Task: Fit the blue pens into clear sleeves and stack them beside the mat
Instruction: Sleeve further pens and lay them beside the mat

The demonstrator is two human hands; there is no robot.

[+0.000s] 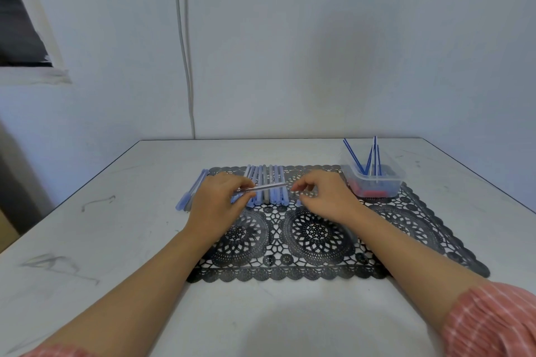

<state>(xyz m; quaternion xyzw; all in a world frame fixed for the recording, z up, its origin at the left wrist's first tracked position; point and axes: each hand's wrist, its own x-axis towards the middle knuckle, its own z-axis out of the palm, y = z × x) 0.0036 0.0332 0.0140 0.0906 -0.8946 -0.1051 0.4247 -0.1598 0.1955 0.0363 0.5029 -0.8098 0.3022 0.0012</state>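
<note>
We've only got one view here: a wide-angle camera on the person's head, facing forward and tipped down over the tabletop. It sits close in above the near edge, so both forearms run up from the bottom corners to the left hand and right hand around mid-frame. The black lace mat fills the centre, the clear tub lands far right, and the upper half is just the pale wall straight ahead.

- A plain indoor work corner is shown.
- A scuffed table is set against a bare wall.
- A cable is run down it.
- A lace mat is laid out.
</note>
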